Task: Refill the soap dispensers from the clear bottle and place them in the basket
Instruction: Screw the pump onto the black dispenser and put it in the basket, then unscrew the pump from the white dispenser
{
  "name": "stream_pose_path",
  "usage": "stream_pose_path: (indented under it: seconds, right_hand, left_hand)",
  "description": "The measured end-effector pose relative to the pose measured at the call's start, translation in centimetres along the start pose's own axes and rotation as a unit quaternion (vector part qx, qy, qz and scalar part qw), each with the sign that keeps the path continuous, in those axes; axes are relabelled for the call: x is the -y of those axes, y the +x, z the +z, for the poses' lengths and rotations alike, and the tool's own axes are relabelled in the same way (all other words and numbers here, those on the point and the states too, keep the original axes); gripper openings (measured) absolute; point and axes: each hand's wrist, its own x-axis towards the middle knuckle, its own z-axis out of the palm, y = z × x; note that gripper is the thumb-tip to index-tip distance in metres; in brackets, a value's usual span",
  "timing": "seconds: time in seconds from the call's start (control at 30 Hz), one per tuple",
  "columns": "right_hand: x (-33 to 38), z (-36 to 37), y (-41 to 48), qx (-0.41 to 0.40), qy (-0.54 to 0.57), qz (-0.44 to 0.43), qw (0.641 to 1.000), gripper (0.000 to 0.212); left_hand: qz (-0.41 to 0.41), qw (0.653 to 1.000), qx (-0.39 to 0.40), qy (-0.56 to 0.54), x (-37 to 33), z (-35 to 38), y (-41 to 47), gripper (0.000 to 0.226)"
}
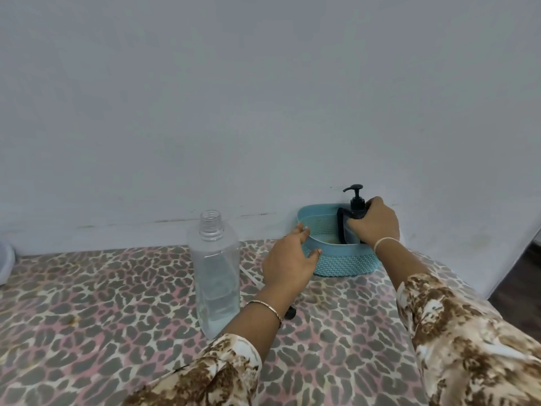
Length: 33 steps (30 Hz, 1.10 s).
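Head view, table with leopard-print cloth (117, 303) against a plain pale wall (263, 98). Teal woven plastic basket (342, 263) sits at the table's back edge, touching or nearly touching the wall. Right hand (376, 222) is closed around a soap dispenser (352, 227) with a black pump head, holding it upright inside the right part of the basket; pump nozzle points left, dispenser body mostly hidden by the fingers and basket wall. Left hand (288, 259) rests on the basket's left rim, fingers loosely spread, thumb on the front edge, steadying it, not gripping anything else. Clear bottle (216, 273) stands upright on the cloth left of the basket, just beside the left forearm, cap off, open threaded neck, some clear liquid in the lower part. Small black object (291, 313) on the cloth, partly hidden behind the left wrist; cannot tell what it is. Thin bangle (268, 307) on left wrist, light band (385, 241) on right wrist. Both sleeves brown-and-cream print. Dark floor strip (521, 282) at far right. Whitish object (6, 265) at left edge, cut off.
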Motion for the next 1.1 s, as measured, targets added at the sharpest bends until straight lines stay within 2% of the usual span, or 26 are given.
stream_pose_path:
  seconds: [0.13,0.23,0.3,0.5,0.63,0.8,1.1]
  right_hand:
    - [-0.5,-0.1,0.1,-0.022,-0.097,0.002,0.995,0.049]
    - [-0.4,-0.5,-0.1,-0.055,-0.209,0.002,0.976,0.054]
    - [-0.3,-0.6,-0.1,-0.057,-0.234,0.008,0.97,0.058]
    - [-0.3,-0.5,-0.9,-0.059,-0.186,0.045,0.98,0.071]
    - [0.2,-0.7,-2.6,-0.074,-0.157,0.039,0.984,0.069]
    - [1.8,-1.8,-6.6,-0.097,-0.135,0.013,0.986,0.062]
    - [4.2,-2.2,-17.3,-0.065,-0.086,-0.069,0.992,0.055]
  left_hand:
    - [-0.001,1.0,-0.005,0.007,-0.1,0.0,-0.1,0.057]
    - [0.004,1.0,-0.004,0.011,-0.1,0.0,-0.3,0.058]
    - [0.009,1.0,0.004,0.017,-0.2,-0.1,-0.5,0.06]
    - [0.026,0.996,0.066,0.046,-0.2,-1.0,-0.4,0.069]
    - [0.028,0.993,0.1,0.058,-0.7,-1.7,-0.9,0.075]
    - [0.038,0.995,0.083,0.028,-1.7,-2.7,-3.4,0.077]
    - [0.019,0.998,0.018,-0.06,-2.1,-7.5,-11.8,0.054]
